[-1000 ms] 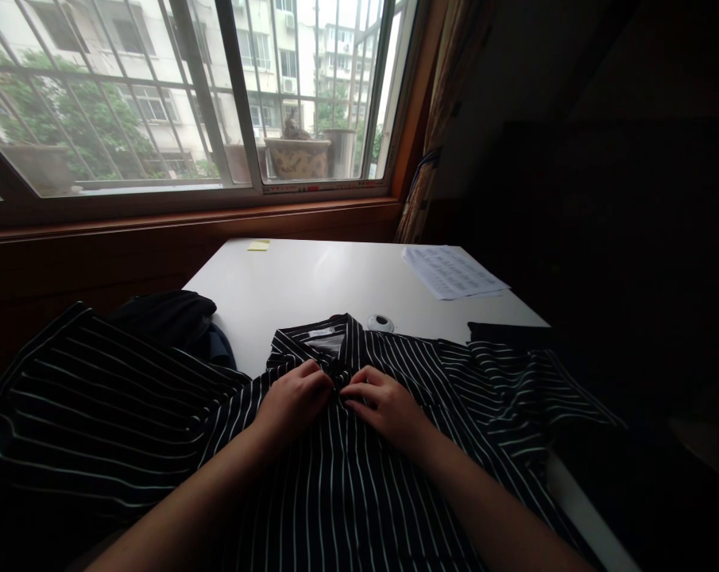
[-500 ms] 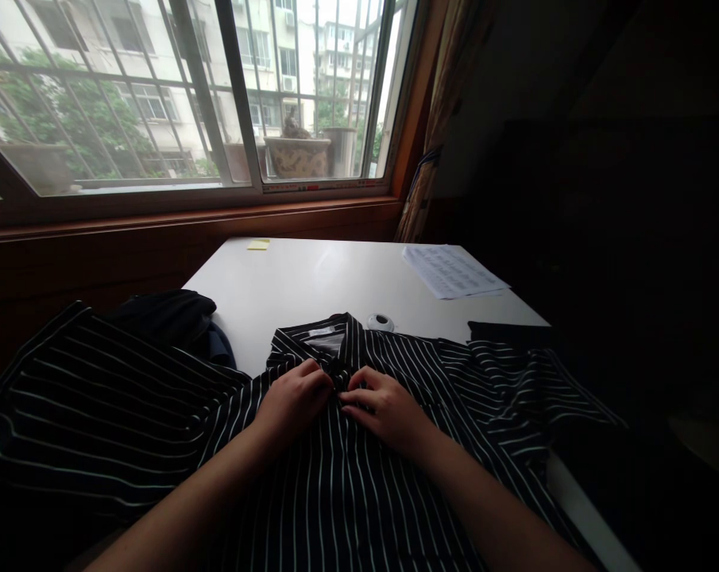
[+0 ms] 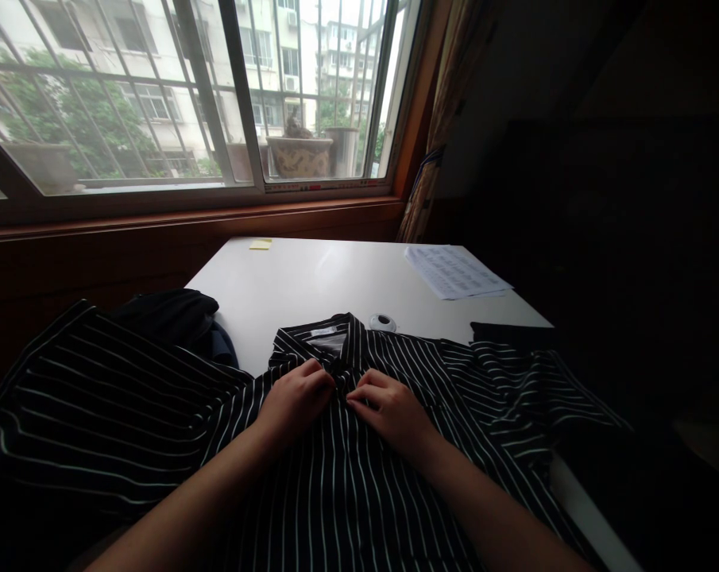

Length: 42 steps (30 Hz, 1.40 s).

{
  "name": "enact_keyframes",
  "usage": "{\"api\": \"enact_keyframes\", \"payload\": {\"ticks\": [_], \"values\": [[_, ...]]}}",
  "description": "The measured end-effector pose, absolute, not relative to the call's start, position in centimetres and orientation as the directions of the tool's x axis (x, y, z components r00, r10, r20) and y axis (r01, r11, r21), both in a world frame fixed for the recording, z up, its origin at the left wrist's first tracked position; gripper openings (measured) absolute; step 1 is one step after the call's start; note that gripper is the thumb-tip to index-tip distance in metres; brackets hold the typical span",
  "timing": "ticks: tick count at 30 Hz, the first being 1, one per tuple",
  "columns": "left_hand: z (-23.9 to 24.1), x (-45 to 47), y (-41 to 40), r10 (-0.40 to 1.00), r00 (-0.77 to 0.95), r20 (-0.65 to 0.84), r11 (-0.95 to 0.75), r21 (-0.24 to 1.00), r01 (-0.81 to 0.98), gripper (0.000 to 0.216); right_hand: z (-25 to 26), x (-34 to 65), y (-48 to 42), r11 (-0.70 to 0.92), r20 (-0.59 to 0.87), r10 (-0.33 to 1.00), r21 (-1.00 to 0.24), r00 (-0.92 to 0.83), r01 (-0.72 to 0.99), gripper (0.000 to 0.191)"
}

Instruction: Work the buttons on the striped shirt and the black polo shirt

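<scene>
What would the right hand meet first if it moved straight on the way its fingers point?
The right hand would probably meet the left hand, just across a narrow gap; with depth unclear, folds of the striped shirt might come first.

Looks like somebody's home to me, likely a flat. The window (image 3: 241, 95) has metal bars (image 3: 114, 78) with pots (image 3: 299, 159) right outside, and what look like apartment blocks (image 3: 342, 59) across the way. There's wood trim (image 3: 311, 210) below the glass and a patterned curtain (image 3: 419, 195) tied at the side. Shirt (image 3: 335, 492) spread over a white table (image 3: 329, 274), plus papers (image 3: 454, 272). Too dark on the right to say which room.
</scene>
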<state>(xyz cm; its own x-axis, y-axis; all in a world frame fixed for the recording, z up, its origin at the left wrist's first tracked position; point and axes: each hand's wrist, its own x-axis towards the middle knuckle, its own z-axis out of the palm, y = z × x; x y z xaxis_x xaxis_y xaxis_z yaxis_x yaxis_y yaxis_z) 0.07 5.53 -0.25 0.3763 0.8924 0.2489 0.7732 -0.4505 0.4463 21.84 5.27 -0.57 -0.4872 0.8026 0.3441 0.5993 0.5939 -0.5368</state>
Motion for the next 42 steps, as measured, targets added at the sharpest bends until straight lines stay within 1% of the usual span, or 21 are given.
{"api": "enact_keyframes", "payload": {"ticks": [5,10,16,28,42], "values": [[-0.31,0.06,5.56,0.890,0.373,0.261,-0.454,0.442,0.774,0.009,-0.22,21.97,5.06,0.578,0.335,0.815,-0.535,-0.473,0.617,0.007],[-0.32,-0.03,5.55,0.889,0.378,0.259,-0.457,0.447,0.769,0.009,-0.16,22.02,5.10,0.538,0.349,0.842,-0.596,-0.412,0.596,0.009],[-0.18,-0.02,5.46,0.887,0.380,0.263,-0.461,0.447,0.767,0.011,-0.15,22.16,5.26,0.518,0.350,0.853,-0.651,-0.387,0.555,0.009],[-0.20,-0.01,5.50,0.883,0.378,0.277,-0.467,0.452,0.760,0.011,-0.02,22.35,5.23,0.525,0.342,0.847,-0.655,-0.407,0.543,0.008],[0.00,-0.03,5.43,0.883,0.373,0.285,-0.468,0.470,0.749,0.010,-0.19,22.59,5.43,0.515,0.346,0.852,-0.689,-0.393,0.510,0.007]]}}
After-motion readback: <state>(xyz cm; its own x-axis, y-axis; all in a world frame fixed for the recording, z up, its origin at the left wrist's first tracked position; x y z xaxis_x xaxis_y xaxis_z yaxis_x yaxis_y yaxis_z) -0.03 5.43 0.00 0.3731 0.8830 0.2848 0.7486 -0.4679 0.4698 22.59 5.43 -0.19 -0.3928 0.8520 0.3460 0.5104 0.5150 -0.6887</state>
